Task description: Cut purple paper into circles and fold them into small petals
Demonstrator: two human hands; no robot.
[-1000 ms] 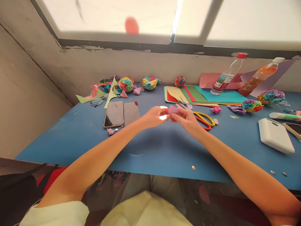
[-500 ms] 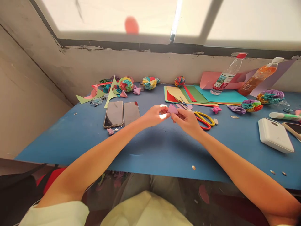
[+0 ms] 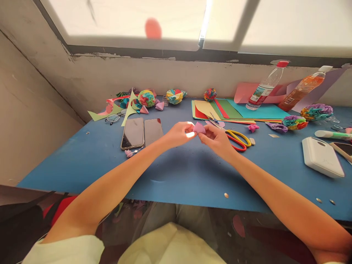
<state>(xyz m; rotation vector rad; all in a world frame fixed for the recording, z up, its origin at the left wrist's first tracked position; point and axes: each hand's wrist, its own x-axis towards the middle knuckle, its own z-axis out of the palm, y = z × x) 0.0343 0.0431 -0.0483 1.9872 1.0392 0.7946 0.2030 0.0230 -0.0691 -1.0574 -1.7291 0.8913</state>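
Note:
Between my two hands, above the middle of the blue table (image 3: 176, 179), is a small folded piece of pink-purple paper (image 3: 199, 128). My left hand (image 3: 181, 132) pinches its left side, thumb and fingers closed. On the right side, the fingertips of my right hand (image 3: 216, 138) are also closed on it. Just beyond the right hand lie scissors (image 3: 238, 141) with red and yellow handles, their blades partly over a pink-purple paper piece (image 3: 216, 124). Two phones (image 3: 133, 134) rest to the left of my left hand.
Stacked coloured paper (image 3: 255, 109) lies at the back, with a water bottle (image 3: 260, 93) and an orange drink bottle (image 3: 299, 93) leaning behind. Pleated paper balls (image 3: 176, 96) line the wall side. Glasses (image 3: 113, 118) sit among green scraps. A white power bank (image 3: 322, 157) is at right.
The folded paper has shifted slightly left and turned a little in my fingers. My right hand has moved slightly left with it. The other things stay put.

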